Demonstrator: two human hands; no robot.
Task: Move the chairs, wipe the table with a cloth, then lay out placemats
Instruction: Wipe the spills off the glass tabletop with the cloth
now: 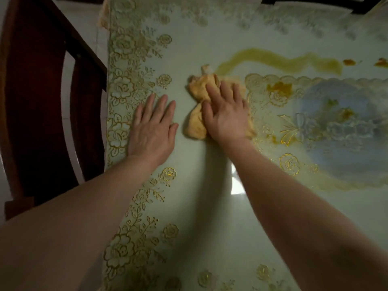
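Now | one cloth (pixel 196 126) | right hand (pixel 226 115) spread on it | left hand (pixel 153 129) spread on table (pixel 199 47)

view: head, one wide-angle camera | stands at: near edge of the desk (pixel 199 49) | faces: forward, steeply down | range: close | far desk edge at frame top | left: chair (pixel 37 101) beside desk

glossy table (pixel 210 196), soft cloth (pixel 197 127), dark wood chair (pixel 35 101)

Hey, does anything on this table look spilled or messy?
Yes. A yellowish smear streaks the table beyond the cloth pressed under the right hand, and orange blobs dot the surface further right.
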